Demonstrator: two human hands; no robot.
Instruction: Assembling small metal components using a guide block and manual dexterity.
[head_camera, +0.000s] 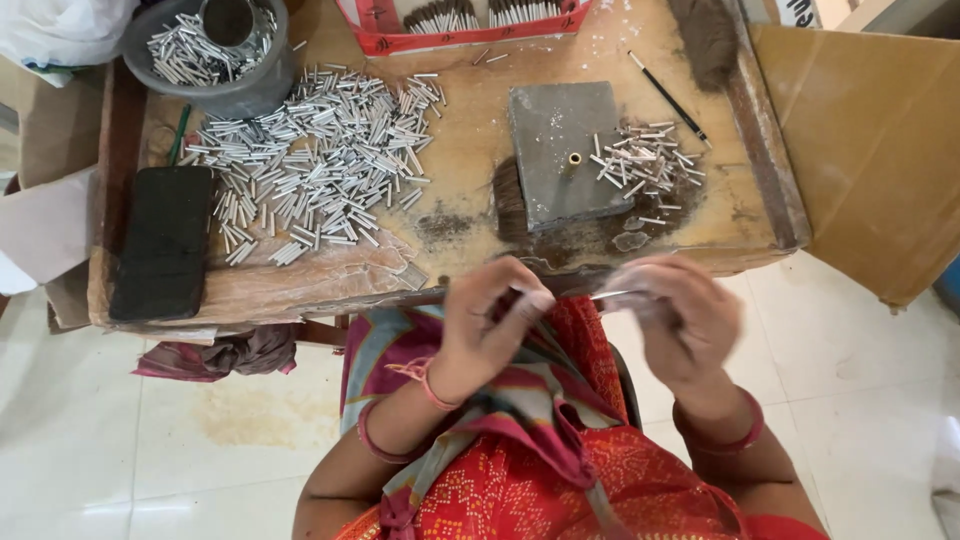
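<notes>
A wooden surface (470, 150) carries a wide heap of silver tubes (315, 165) and a grey stone slab (565, 150). Just below its near edge, the right hand (675, 320), blurred, pinches one thin silver tube (612, 294); the left hand (490, 320) has its fingers curled beside it, grip unclear.

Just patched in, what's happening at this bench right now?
A person seated at a low wooden work table holds both hands close above the lap. The right hand pinches a thin silvery metal tube, with the left hand beside it. On the table lie a large pile of short silver tubes, a grey stone block and a smaller pile.
</notes>
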